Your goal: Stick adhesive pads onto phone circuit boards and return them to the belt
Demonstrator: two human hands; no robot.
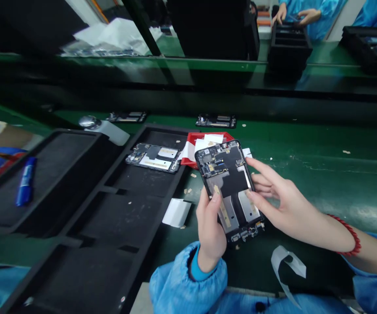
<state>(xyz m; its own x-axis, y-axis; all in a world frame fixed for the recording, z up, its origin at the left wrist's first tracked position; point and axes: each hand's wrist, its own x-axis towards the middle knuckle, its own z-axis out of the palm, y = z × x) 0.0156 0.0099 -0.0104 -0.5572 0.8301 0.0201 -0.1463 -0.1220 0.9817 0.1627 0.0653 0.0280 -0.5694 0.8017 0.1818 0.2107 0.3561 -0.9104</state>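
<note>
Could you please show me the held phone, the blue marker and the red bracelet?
Held phone [233,181], head view: its dark middle area.
Blue marker [25,182], head view: middle of its barrel.
Red bracelet [354,234], head view: its band.

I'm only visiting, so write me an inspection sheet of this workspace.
Surface: green tabletop, with small scraps scattered on it.
Job's things: opened phone in hand; another phone in the black tray; two more phones farther back.
Clutter: folded white paper, curled whitish strip, red box holding papers, blue marker.
Grip: left hand holds the phone's left side; right hand touches its right side.
Cables: nothing seen.
Surroundings: opposite, a co-worker's hands above black boxes.
</note>
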